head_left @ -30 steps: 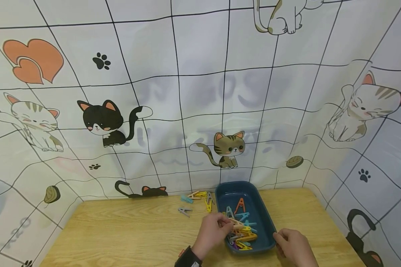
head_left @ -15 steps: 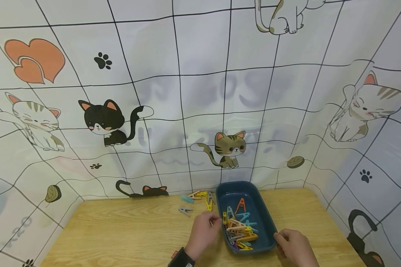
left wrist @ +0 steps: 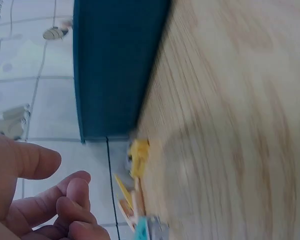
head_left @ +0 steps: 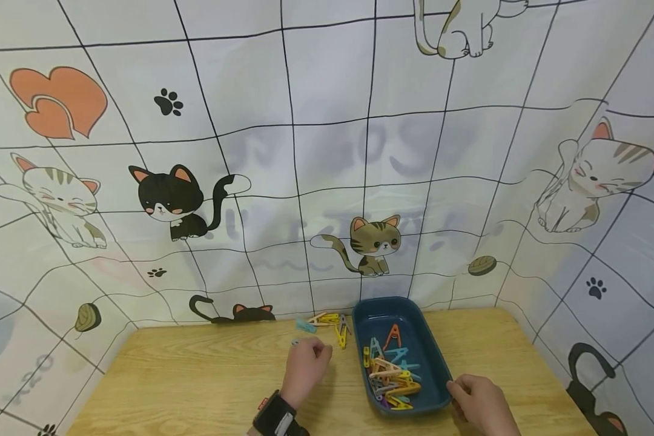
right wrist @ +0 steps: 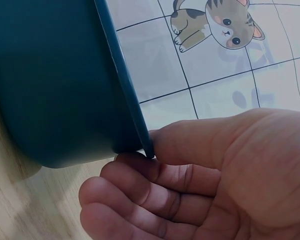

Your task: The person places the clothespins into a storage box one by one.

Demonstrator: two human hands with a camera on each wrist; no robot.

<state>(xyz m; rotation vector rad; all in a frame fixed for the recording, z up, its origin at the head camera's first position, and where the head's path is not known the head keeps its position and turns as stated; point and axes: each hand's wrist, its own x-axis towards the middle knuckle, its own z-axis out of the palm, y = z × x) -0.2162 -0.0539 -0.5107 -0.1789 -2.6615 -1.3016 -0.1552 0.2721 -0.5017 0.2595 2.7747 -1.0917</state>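
Gripping tray (head_left: 433, 357) rim: right hand (head_left: 482, 402) | left hand (head_left: 304, 368) beside loose pegs (head_left: 327, 324)

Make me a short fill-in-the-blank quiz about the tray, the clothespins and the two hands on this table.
1. The pile of colored clothespins lies inside the dark blue ____.
2. The ____ hand grips the tray's rim at its near right corner.
3. The left hand is over the wooden table, to the ____ of the tray.
4. A few loose clothespins lie on the table near the tray's far ____ corner.

Missing words: tray; right; left; left
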